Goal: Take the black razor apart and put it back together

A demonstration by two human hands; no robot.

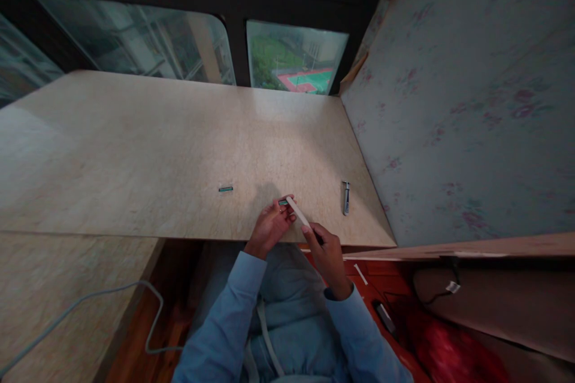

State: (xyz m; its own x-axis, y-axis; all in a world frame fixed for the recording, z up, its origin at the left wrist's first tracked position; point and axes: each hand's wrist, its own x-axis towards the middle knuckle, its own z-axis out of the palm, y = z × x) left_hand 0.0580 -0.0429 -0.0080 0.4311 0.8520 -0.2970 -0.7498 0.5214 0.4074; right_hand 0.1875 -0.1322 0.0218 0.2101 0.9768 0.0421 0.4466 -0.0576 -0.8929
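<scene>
Both my hands meet over the near edge of a beige marbled tabletop (179, 143). My left hand (269, 227) pinches a small dark green piece (283, 202) at its fingertips. My right hand (327, 254) is closed on the lower end of a thin pale stick (298, 212), whose upper end lies against the green piece. A second small green piece (225, 189) lies on the table to the left of my hands. A short metal tool (346, 196) lies to the right, near the wall.
A papered wall (462, 102) bounds the table on the right and dark-framed windows (188, 42) stand behind it. A grey cable (112, 305) runs along the floor at the left. Below the table edge lie a white strip (360, 273) and a dark object (385, 317).
</scene>
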